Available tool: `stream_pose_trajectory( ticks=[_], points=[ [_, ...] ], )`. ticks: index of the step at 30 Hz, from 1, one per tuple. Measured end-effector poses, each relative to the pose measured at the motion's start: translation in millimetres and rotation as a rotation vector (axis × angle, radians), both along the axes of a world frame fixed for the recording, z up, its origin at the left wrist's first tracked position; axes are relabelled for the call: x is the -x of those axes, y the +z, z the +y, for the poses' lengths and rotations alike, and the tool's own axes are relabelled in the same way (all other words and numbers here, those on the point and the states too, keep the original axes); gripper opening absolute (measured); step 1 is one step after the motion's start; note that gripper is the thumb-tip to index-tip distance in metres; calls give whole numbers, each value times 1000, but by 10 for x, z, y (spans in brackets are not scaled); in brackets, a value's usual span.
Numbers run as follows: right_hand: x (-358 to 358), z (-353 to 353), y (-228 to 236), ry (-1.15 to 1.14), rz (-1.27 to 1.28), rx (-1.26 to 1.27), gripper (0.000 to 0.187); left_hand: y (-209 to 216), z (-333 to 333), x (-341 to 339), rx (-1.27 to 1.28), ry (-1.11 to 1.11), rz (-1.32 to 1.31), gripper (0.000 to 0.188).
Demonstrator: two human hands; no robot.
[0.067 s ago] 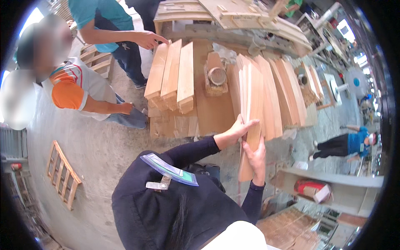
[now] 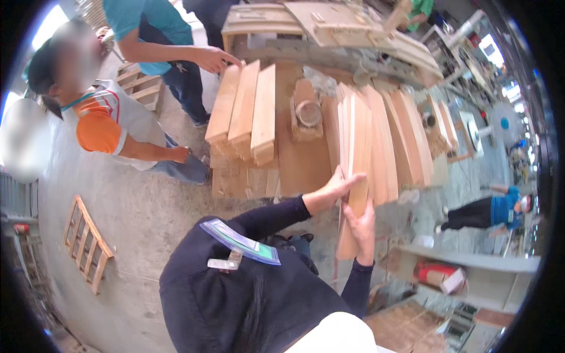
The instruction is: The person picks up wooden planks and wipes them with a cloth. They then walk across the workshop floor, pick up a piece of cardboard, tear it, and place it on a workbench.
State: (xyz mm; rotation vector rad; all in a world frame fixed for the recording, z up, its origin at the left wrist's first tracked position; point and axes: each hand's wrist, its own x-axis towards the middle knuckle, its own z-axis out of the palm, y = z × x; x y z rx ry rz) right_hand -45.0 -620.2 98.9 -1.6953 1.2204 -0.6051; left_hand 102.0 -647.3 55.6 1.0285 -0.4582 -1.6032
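Observation:
My left hand [image 2: 336,187] grips the near part of a long, pale wooden board [image 2: 358,154], its thumb lying across the face. Lower down, my right hand [image 2: 361,228] is closed on the same board from its right side, fingers pointing up. The board's near end sticks out below my hands, past the pile's edge. Its far part lies along a row of similar wooden boards [image 2: 382,150] leaning close together on the work surface [image 2: 303,162]. Whether I hold one board or several thin ones together cannot be made out.
Left of a round-topped wooden block [image 2: 307,112] stand bundles of boards [image 2: 235,112]. A co-worker's hand [image 2: 215,59] touches their far end. Another person [image 2: 126,126] stands at the left. A pallet [image 2: 88,244] lies on the floor. A grey beam [image 2: 477,265] holds a red box [image 2: 438,275].
The whole picture has shifted slightly downward. My hands keep their hold on the board, with no clear movement along it.

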Motion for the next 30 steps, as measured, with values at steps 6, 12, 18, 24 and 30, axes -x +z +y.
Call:
stream_pose_trajectory(
  ticks=[6, 12, 18, 24, 30],
  points=[
    [55, -712, 140, 115, -103, 92, 69, 39, -626, 166, 69, 143, -68, 86],
    [237, -1650, -404, 245, 14, 135, 78, -60, -1200, 367, -58, 217, -584, 109],
    [77, -1578, -244, 253, 180, 163, 88, -562, -1259, 436, -6, 222, -661, 100],
    [77, -1467, -169, 249, 209, 220, 86, -494, -1175, 421, 11, 226, -616, 97],
    [56, -1430, -123, 245, 188, 198, 88, -479, -1160, 415, 52, 262, -593, 96]
  ],
)
